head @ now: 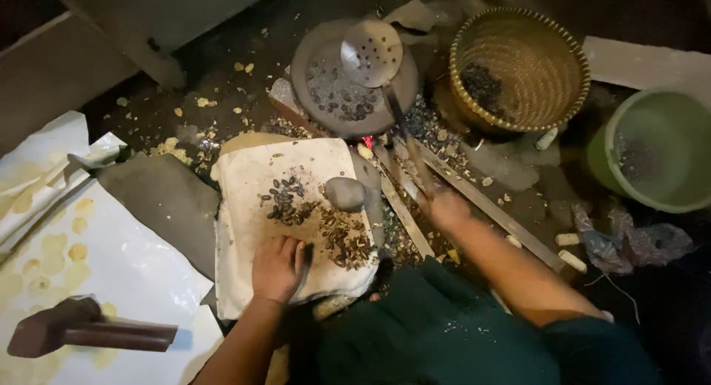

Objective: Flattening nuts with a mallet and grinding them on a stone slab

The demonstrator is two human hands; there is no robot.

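Left hand (278,268) lies flat, fingers together, on the near edge of the cloth (244,281); holds nothing, pins the cloth. Seeds (285,200) and broken shells (344,240) lie just beyond its fingertips, a grey stone (344,194) behind them.

Right hand (446,209), blurred, is closed round the handle of the ladle (372,53). The perforated bowl hangs over the pan (348,85), well beyond the grip, seeds beneath it.

Judgement: keep the ladle level and low over the pan so that seeds do not spill; keep the cloth pinned.

Further off: basket (518,66), green bucket (652,151).
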